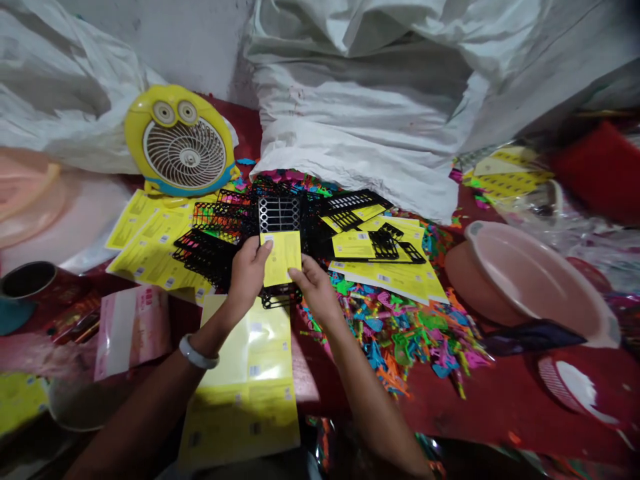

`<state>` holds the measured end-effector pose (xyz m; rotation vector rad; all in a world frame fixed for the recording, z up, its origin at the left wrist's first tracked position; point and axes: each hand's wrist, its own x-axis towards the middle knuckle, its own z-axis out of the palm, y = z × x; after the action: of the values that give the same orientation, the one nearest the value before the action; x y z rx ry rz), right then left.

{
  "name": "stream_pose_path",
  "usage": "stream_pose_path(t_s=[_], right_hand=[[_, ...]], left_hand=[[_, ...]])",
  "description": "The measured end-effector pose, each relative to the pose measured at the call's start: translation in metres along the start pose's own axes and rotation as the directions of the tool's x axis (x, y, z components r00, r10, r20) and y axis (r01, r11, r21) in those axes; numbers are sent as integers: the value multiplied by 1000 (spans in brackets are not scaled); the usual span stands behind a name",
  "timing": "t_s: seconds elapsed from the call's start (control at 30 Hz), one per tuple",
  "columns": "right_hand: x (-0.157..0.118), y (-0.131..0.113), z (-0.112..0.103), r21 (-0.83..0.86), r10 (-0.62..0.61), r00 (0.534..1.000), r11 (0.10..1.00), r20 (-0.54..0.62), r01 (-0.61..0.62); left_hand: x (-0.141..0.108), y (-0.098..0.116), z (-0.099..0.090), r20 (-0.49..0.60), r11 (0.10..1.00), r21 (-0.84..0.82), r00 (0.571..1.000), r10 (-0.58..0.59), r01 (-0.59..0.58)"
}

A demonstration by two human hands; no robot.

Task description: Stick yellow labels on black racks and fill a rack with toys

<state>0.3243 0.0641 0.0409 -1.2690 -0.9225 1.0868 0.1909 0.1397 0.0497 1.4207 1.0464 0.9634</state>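
Between my hands is a black plastic grid frame (279, 213) with a yellow printed label (283, 257) over its lower part. My left hand (247, 270) grips the left edge, thumb on the label's face and fingers mostly hidden behind. At the lower right corner, my right hand (316, 285) pinches the label and frame; its fingertips are partly hidden. Below them lies a yellow label sheet (250, 393), its upper left part pale. More black grid frames (210, 257) are heaped to the left, and others (357, 200) rest among yellow sheets (400, 277) on the right.
Small colourful plastic pieces (400, 333) cover the red table (500, 407) right of my hands. A yellow fan (135, 143) stands at the back left. White sacks (360, 107) rise behind. On the right are a pink basin (535, 267) and a dark phone-like slab (535, 337).
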Motion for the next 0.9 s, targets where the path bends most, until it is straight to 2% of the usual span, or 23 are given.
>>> stream_pose_path(t_s=[0.07,0.1,0.17,0.23,0.3,0.37,0.43,0.5,0.57,0.63,0.7,0.77,0.8,0.83,0.9], right_hand=[[-14,-4,-8,13,95,985,995,141,-98],[-16,-8,-15,17,97,983,995,153,-100],[-10,-19,-33,34,-16,999,999,42,14],[1,-27,-49,47,-186,970,980,-155,195],[7,-25,-54,8,-242,941,968,-234,251],[2,-11,-43,-107,-216,964,974,-156,200],[-12,12,-22,-315,-158,987,937,-3,149],[-30,37,-1,-574,-128,989,806,73,147],[-45,58,12,-794,-146,989,596,36,117],[-53,69,16,-914,-163,987,402,-15,53],[-57,71,14,-953,-146,989,301,-7,37],[-57,69,10,-953,-125,992,297,31,67],[-57,67,8,-940,-120,992,332,43,81],[-58,65,5,-915,-112,992,392,52,92],[-59,61,1,-803,-59,996,589,67,89]], left_hand=[[-6,-4,-14,37,999,43,999,-17,16],[-9,-8,-22,58,997,78,998,-22,18],[-17,-19,-37,95,970,239,995,18,-41],[-27,-33,-52,122,892,434,989,83,-128],[-39,-45,-65,155,799,571,981,118,-186],[-51,-54,-72,152,773,608,982,110,-181],[-62,-59,-75,137,751,635,983,120,-180],[-71,-62,-74,118,727,663,984,133,-177],[-77,-66,-73,112,704,689,985,131,-172],[-81,-72,-73,122,693,701,986,117,-169],[-84,-78,-74,135,704,690,985,106,-170],[-87,-82,-74,148,722,668,983,107,-179],[-88,-82,-73,154,733,655,982,110,-185],[-89,-81,-72,159,742,643,981,113,-190],[-92,-77,-71,170,757,624,979,109,-193]])
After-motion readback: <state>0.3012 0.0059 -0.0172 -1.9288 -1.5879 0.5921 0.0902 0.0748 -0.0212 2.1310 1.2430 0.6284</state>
